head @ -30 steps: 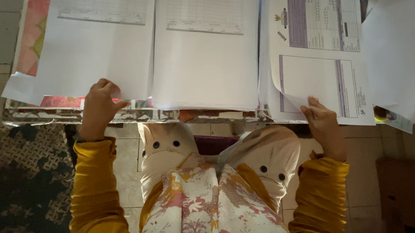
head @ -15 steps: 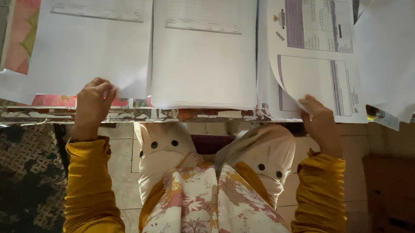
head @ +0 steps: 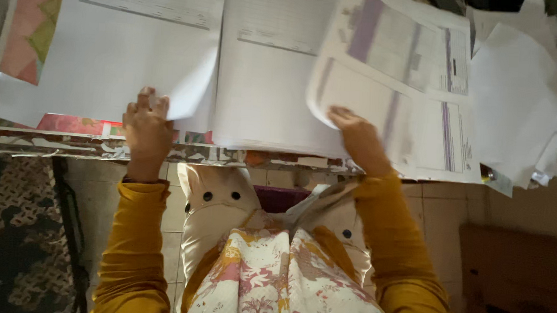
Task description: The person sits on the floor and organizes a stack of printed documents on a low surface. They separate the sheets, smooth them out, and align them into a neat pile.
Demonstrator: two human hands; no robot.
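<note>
My left hand (head: 147,128) pinches the near corner of a large white printed sheet (head: 109,52) at the table's front edge. My right hand (head: 356,136) holds a white form with purple bands (head: 361,94), lifted and blurred, over the middle sheet (head: 269,82). Another purple-banded form (head: 443,128) lies flat to its right. Both arms wear mustard yellow sleeves.
A loose pile of white papers (head: 521,103) spreads at the right. A pink patterned cloth (head: 30,33) shows at the far left under the sheets. The table's worn front edge (head: 63,144) runs across. Below are tiled floor and a dark patterned rug (head: 16,240).
My right hand has swung leftward, carrying the purple-banded form over the middle sheet. My left hand has shifted slightly right along the left sheet's corner.
</note>
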